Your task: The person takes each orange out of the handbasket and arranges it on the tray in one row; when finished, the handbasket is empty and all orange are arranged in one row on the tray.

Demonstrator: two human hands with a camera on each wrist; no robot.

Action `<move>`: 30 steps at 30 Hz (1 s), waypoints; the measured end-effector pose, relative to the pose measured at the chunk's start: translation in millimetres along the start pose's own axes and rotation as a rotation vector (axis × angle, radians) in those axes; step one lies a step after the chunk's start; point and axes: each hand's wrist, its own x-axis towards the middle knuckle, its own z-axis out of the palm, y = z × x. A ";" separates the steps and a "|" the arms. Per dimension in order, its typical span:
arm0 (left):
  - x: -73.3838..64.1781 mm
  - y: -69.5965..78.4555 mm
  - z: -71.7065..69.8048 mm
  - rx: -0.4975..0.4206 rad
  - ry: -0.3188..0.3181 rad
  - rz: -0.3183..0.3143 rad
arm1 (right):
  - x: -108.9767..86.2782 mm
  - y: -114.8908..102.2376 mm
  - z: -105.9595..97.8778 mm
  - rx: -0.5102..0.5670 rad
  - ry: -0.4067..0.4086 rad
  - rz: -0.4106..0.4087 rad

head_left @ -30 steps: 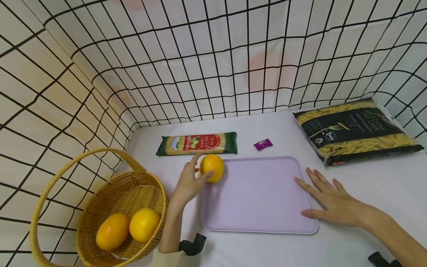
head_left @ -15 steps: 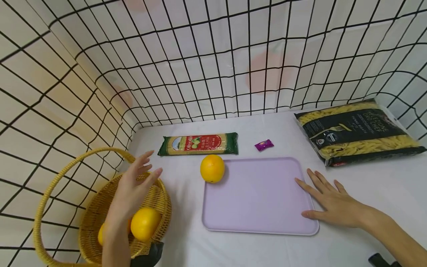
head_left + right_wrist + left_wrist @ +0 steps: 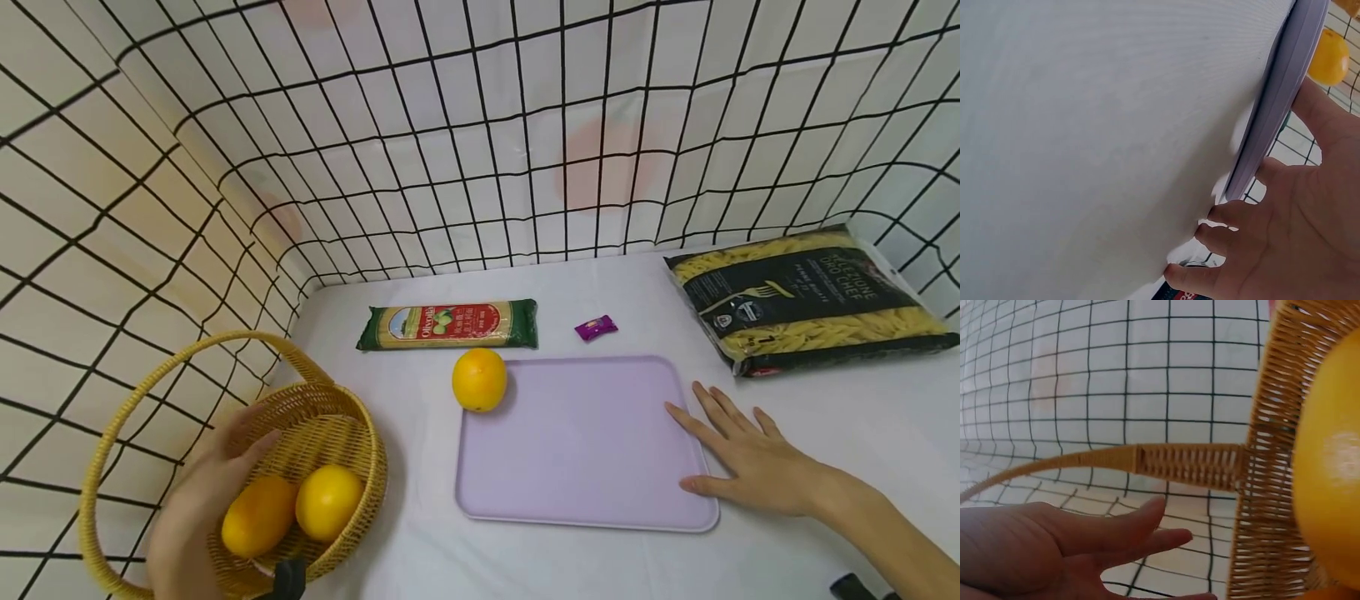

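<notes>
My left hand (image 3: 197, 487), slightly blurred, hovers over the left side of the wicker basket (image 3: 367, 500), fingers apart and holding nothing. Just right of it in the basket lie an oval orange-yellow fruit (image 3: 258, 517) and a round orange (image 3: 328, 502). In the left wrist view, the thumb and fingers are spread below the basket's handle (image 3: 1188, 465). Another orange (image 3: 479, 380) sits on the far left corner of the lilac tray (image 3: 585, 450). My right hand (image 3: 757, 458) rests with fingers spread at the tray's right edge, thumb and index fingertip on its rim.
Behind the tray lie a green-ended spaghetti packet (image 3: 450, 325) and a small purple wrapped candy (image 3: 597, 327). A large bag of penne (image 3: 810, 300) lies at the back right. Black wire mesh (image 3: 525, 150) encloses the white-covered table at the back and sides.
My left hand has let go of the orange on the tray's corner and moved left and nearer to me, over the basket. The right hand has stayed at the tray.
</notes>
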 end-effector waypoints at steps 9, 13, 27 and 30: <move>5.2 -19.4 11.9 0.007 -0.038 -0.184 | 0.1 0.0 0.8 0.000 -0.001 0.006; 4.5 -26.9 18.2 0.051 -0.047 -0.181 | -1.0 0.2 1.1 0.001 0.001 0.006; 0.5 -30.3 26.3 0.005 -0.008 -0.217 | -0.9 -1.1 0.2 -0.017 0.002 0.004; 0.5 -29.8 27.7 -0.002 0.001 -0.218 | -0.3 -1.1 0.2 -0.015 0.001 0.005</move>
